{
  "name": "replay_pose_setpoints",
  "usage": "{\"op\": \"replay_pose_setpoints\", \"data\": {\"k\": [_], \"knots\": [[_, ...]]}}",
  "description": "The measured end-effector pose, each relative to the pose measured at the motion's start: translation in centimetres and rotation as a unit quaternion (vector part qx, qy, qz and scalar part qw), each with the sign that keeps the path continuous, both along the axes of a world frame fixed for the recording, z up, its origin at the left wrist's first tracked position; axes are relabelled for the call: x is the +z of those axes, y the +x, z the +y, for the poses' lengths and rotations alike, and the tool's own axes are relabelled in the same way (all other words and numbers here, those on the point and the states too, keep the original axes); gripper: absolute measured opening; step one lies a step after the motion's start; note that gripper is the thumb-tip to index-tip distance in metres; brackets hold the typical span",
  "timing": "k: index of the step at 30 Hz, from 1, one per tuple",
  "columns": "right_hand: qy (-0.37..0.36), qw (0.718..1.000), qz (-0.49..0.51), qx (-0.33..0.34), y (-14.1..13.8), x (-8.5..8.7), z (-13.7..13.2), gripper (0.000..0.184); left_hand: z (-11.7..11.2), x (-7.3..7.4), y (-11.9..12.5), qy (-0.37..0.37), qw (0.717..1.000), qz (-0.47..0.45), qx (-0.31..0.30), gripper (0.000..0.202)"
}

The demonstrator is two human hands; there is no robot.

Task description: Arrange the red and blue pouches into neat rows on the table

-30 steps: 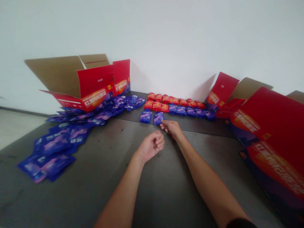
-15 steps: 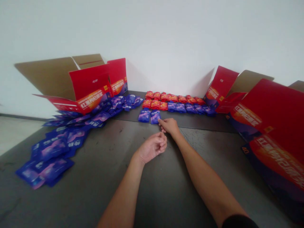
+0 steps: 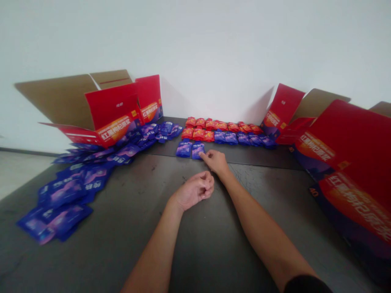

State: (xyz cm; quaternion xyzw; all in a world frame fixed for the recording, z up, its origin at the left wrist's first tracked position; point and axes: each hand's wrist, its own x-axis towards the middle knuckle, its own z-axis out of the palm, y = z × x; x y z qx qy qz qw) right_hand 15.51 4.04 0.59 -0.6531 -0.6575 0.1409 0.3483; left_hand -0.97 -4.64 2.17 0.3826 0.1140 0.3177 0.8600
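Observation:
My right hand reaches forward on the dark table, its fingertips pinched on the near edge of a blue packet. A second blue packet lies just left of that one. My left hand rests on the table closer to me, curled into a loose fist with nothing visible in it. Behind the two packets run rows of red packets and blue packets along the wall.
An open red and brown carton lies on its side at the left, with several blue packets spilled from it across the table. More red cartons stand at the right. A white wall closes the back.
My right hand has slid a little left with the blue packet, closing its gap to the neighbouring packet. My left hand stays curled in place.

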Motion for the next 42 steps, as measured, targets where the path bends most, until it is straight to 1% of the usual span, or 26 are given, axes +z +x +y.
{"op": "replay_pose_setpoints", "data": {"k": [2, 3, 5, 7, 10, 13, 23, 30, 39, 42], "knots": [[0.084, 0.996, -0.021, -0.015, 0.2, -0.3, 0.0, 0.038, 0.0, 0.1, -0.1, 0.001, 1.0, -0.001, -0.004, 0.017], [0.114, 0.993, -0.03, -0.008, 0.3, -0.4, 0.0, 0.037, 0.0, 0.1, -0.1, 0.001, 1.0, -0.002, -0.006, 0.017], [0.15, 0.987, -0.05, 0.032, 0.6, -0.7, 0.1, 0.037, 0.0, 0.1, -0.1, 0.001, 1.0, -0.003, -0.01, 0.017], [0.164, 0.98, -0.075, 0.082, 0.7, -0.9, 0.4, 0.039, 0.0, 0.2, -0.1, 0.001, 1.0, -0.004, -0.012, 0.018], [0.158, 0.97, -0.114, 0.145, 0.7, -1.2, 0.7, 0.035, -0.1, 0.2, 0.0, 0.004, 1.0, -0.004, -0.016, 0.019], [0.146, 0.966, -0.135, 0.166, 0.5, -1.4, 0.9, 0.03, -0.2, 0.2, 0.1, 0.007, 1.0, -0.002, -0.018, 0.019], [0.126, 0.966, -0.17, 0.149, 0.0, -1.3, 0.6, 0.032, -0.3, 0.1, 0.2, 0.012, 1.0, 0.005, -0.024, 0.02], [0.134, 0.961, -0.191, 0.147, -0.4, -1.3, 0.4, 0.035, -0.3, 0.1, 0.2, 0.015, 0.999, 0.012, -0.03, 0.021], [0.112, 0.966, -0.183, 0.145, -0.5, -0.8, 0.2, 0.036, -0.4, 0.1, 0.3, 0.024, 0.999, 0.015, -0.031, 0.018], [0.115, 0.967, -0.172, 0.146, -0.6, -0.6, 0.0, 0.036, -0.5, 0.2, 0.3, 0.021, 0.999, 0.019, -0.028, 0.018]]}}
